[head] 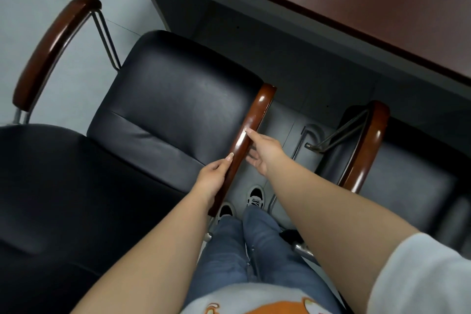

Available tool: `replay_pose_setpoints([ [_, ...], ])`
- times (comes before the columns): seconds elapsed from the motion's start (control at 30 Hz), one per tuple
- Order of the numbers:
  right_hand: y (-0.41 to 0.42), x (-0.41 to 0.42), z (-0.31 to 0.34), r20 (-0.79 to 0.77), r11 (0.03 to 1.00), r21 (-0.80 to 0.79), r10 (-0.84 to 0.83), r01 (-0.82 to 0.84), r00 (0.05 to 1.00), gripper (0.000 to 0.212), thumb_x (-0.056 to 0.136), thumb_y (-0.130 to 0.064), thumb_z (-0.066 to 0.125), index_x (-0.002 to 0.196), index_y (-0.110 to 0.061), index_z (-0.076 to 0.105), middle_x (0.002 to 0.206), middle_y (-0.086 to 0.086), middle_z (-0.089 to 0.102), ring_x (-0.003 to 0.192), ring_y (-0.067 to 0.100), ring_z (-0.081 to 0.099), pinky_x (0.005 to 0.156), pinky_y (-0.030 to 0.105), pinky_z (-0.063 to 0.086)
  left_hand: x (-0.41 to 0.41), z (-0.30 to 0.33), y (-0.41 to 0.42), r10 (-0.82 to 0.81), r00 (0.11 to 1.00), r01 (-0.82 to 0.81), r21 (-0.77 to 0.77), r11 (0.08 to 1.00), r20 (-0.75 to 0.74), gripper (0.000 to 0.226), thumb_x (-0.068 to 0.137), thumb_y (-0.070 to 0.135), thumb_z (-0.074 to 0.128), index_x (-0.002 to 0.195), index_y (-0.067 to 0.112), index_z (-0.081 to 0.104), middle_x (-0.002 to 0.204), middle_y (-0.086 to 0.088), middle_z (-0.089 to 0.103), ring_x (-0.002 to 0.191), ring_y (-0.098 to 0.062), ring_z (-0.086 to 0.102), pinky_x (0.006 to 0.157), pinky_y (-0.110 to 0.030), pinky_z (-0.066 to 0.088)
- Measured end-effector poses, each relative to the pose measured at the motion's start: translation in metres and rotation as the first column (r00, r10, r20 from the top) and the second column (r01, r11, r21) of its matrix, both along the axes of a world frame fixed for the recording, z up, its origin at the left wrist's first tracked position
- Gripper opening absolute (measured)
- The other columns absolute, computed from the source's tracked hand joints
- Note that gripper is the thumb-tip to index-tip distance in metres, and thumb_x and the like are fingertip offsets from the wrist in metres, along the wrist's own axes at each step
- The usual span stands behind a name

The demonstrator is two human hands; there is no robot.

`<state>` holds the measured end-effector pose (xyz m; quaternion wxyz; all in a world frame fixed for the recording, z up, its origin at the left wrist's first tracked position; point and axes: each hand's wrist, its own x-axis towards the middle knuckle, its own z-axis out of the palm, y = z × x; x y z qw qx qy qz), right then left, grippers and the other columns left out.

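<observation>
Stood in blue jeans (pixel 229 250) and dark sneakers (pixel 254 197) on a grey floor (pixel 288 122), squeezed between two seats. Gripped a glossy wooden armrest (pixel 262 104) low down with the left hand (pixel 212 181), fingers wrapped round it and thumb along the top. Clasped the same rail farther up with the right hand (pixel 266 154), thumb pressed on top and fingers curled beneath. Held it at the right edge of a black leather chair (pixel 173 99). Flanked on the right by a second chair (pixel 407 186); faced a dark desk (pixel 382 7) beyond.
</observation>
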<state>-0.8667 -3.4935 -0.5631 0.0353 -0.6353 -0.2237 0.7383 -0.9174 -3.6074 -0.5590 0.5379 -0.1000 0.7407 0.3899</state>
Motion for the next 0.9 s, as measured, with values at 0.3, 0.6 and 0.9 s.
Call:
replay_pose_setpoints([
  [0.3, -0.024, 0.015, 0.013, 0.049, 0.995, -0.024, 0.097, -0.096, 0.994, 0.056, 0.082, -0.025, 0.071, 0.13, -0.007, 0.048, 0.131, 0.01, 0.054, 0.122, 0.024, 0.051, 0.093, 0.035, 0.046, -0.009, 0.003, -0.04, 0.031, 0.999, -0.03, -0.061, 0.998, 0.018, 0.047, 0.087, 0.047, 0.055, 0.117, 0.01, 0.061, 0.117, -0.01, 0.063, 0.112, -0.025, 0.057, 0.101, -0.036, 0.042],
  [0.6, -0.058, 0.014, 0.009, 0.027, 0.977, -0.028, 0.211, -0.211, 0.977, 0.013, 0.087, -0.02, 0.064, 0.095, -0.012, 0.058, 0.095, 0.004, 0.064, 0.09, 0.02, 0.06, 0.092, 0.038, 0.046, 0.001, 0.009, -0.06, -0.087, 0.991, 0.088, -0.007, 0.996, 0.099, 0.044, 0.091, 0.051, 0.045, 0.116, 0.018, 0.059, 0.107, -0.002, 0.062, 0.096, -0.014, 0.058, 0.083, -0.026, 0.044],
  [0.9, -0.061, 0.003, 0.007, -0.014, 0.968, 0.071, 0.243, -0.241, 0.97, 0.009, 0.085, -0.015, 0.067, 0.082, -0.012, 0.059, 0.081, 0.005, 0.065, 0.077, 0.02, 0.063, 0.078, 0.035, 0.053, -0.022, 0.0, -0.061, -0.08, 0.991, 0.079, 0.007, 0.997, 0.109, 0.039, 0.086, 0.047, 0.057, 0.094, 0.011, 0.069, 0.1, -0.009, 0.07, 0.092, -0.021, 0.065, 0.089, -0.031, 0.049],
])
